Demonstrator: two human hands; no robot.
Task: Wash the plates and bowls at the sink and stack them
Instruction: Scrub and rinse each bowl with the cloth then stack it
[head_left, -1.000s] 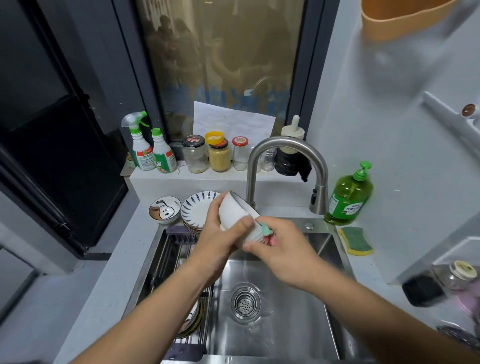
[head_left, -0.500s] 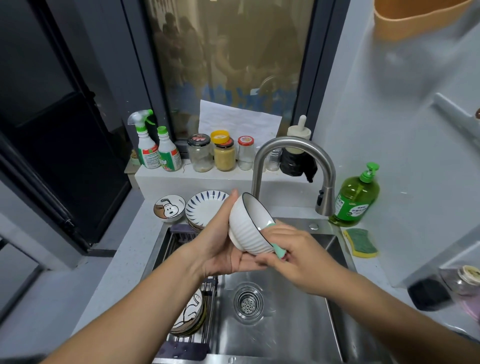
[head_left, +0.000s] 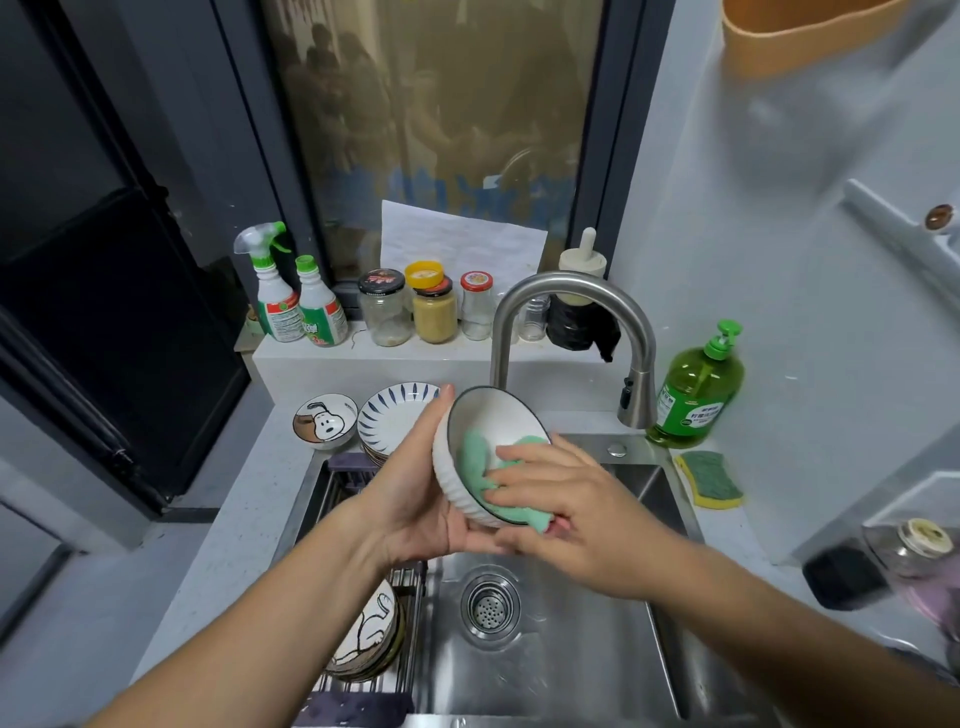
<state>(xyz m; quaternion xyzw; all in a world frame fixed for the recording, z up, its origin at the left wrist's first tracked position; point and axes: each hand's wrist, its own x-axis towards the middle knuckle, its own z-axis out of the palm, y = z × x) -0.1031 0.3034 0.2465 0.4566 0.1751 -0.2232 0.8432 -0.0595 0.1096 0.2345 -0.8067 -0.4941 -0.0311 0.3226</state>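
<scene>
White glazed stoneware, ribbed outside and dark at the rim: the bowl (head_left: 453, 486) is held up above the sink (head_left: 571, 675), just in front of the tap (head_left: 569, 291), and you are in the middle of scrubbing it. It lies tipped on its side. Its mouth faces 3 o'clock and partly up at you, and its foot sits toward 9 o'clock in your palm. Being round it has no true long axis, but the rim shows as an oval running from 11 to 5 o'clock.

Your left hand (head_left: 415, 499) cups it from behind, fingers up the back wall and thumb under the near edge. Your right hand (head_left: 563, 506) grasps the green cloth (head_left: 478, 457) and presses it against the inner wall, with a fold hanging over the near rim.

I judge this bowl is mid-wash, with rinsing and stacking left; no water shows at the tap. At 10 o'clock on the table (head_left: 249, 499) stand a stack of blue-striped plates (head_left: 392, 415) and a cartoon-dog bowl (head_left: 324, 423). At 7 o'clock more cartoon dishes (head_left: 366, 642) lean in the sink rack (head_left: 410, 587). Which pile is clean, I cannot tell.
</scene>
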